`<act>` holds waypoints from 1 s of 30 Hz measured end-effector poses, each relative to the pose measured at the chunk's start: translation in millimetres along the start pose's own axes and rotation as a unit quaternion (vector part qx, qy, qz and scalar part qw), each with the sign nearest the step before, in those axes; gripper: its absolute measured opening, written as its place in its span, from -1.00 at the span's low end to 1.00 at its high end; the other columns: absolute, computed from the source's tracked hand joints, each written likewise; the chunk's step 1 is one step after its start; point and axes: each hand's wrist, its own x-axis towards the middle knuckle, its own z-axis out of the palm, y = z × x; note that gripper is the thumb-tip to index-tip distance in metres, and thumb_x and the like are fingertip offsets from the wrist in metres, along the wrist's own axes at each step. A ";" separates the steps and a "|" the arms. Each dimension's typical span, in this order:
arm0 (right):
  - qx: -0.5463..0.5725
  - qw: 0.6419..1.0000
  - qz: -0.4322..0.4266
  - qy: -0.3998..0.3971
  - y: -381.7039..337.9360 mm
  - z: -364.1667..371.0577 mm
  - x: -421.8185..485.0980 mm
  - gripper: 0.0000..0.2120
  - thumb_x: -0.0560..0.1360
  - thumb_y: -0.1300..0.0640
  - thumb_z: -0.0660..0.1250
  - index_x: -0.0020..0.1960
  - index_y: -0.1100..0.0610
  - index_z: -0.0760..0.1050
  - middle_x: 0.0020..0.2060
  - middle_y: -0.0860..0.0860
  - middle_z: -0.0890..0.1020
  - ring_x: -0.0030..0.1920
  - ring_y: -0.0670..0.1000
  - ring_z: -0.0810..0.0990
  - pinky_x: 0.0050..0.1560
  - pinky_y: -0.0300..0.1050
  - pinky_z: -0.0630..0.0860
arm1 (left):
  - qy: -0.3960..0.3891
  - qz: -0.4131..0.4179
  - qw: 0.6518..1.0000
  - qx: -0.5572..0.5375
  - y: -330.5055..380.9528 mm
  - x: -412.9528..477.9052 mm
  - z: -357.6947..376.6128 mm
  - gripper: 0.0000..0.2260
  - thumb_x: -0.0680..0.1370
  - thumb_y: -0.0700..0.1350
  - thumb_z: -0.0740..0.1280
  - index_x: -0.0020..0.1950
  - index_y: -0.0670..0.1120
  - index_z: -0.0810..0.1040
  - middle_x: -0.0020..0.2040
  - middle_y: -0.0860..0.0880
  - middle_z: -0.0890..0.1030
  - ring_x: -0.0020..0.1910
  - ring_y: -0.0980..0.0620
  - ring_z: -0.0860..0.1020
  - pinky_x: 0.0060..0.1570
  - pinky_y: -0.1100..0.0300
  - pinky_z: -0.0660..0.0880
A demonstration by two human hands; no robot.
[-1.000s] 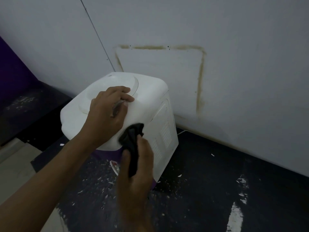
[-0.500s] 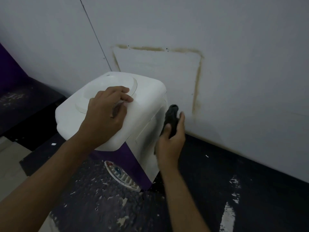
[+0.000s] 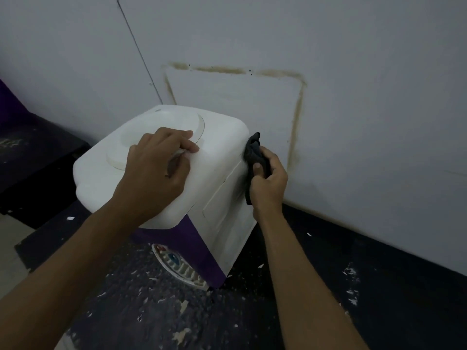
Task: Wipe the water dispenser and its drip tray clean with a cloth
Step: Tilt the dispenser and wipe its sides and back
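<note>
- Head view: the white plastic water dispenser with a purple front [image 3: 222, 147] stands on the dark speckled tabletop [image 3: 328, 261], near the wall.
- Your left hand [image 3: 154, 168] curls over its top recess rim, steadying it.
- Your right hand [image 3: 267, 183] clenches a soft dark cloth [image 3: 252, 150] against the upper back corner.
- The shell looks light and smooth, likely slippery. That rim is your surest hold.
- The white drip tray [image 3: 182, 269] holds coloured shapes I cannot identify.

A pale grey wall [image 3: 353, 46] fills the background, marked by a brownish rectangular stain outline [image 3: 219, 69] and 1 thin dark seam [image 3: 137, 46] running diagonally. Below it lies a dark surface [image 3: 379, 286] scattered with white flecks [image 3: 351, 271]. A purple panel [image 3: 7, 102] shows at far left, above a pale floor patch [image 3: 10, 248].
</note>
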 end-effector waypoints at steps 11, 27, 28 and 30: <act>0.072 0.993 0.093 -0.004 10.6 -15.9 -62.2 -0.50 0.55 0.49 0.21 0.20 -0.04 0.60 0.14 -0.13 0.64 0.21 -0.10 0.58 0.21 -0.17 0.56 | -0.008 0.003 1.000 0.010 2.0 -0.3 -1.6 -0.77 0.55 -0.10 0.24 0.10 -0.14 0.62 0.29 -0.12 0.60 0.21 -0.20 0.54 0.19 -0.19 0.40; 0.079 0.994 0.037 -0.067 -8.8 -0.7 -82.0 -0.34 0.37 0.64 0.11 0.08 0.01 0.67 0.12 -0.16 0.64 0.22 -0.17 0.55 0.27 -0.15 0.50 | 0.004 0.004 1.000 0.008 3.7 -1.5 -1.4 -0.78 0.54 -0.11 0.24 0.07 -0.12 0.62 0.27 -0.07 0.60 0.17 -0.14 0.52 0.09 0.00 0.31; 0.096 0.992 0.075 -0.044 -11.5 -2.7 -70.9 -0.38 0.45 0.59 0.15 0.08 -0.05 0.67 0.10 -0.20 0.65 0.18 -0.20 0.56 0.24 -0.13 0.54 | 0.002 0.001 1.000 0.007 4.9 -1.6 -1.7 -0.78 0.54 -0.11 0.23 0.07 -0.13 0.62 0.27 -0.08 0.60 0.18 -0.14 0.52 0.11 0.01 0.30; 0.116 0.988 0.103 0.002 -20.9 -2.8 -43.1 -0.45 0.56 0.49 0.17 0.21 -0.09 0.62 0.11 -0.26 0.63 0.19 -0.25 0.55 0.30 -0.15 0.51 | 0.000 -0.005 1.000 0.003 4.9 -1.8 -2.6 -0.76 0.55 -0.10 0.23 0.08 -0.14 0.63 0.27 -0.08 0.60 0.19 -0.14 0.52 0.13 0.02 0.29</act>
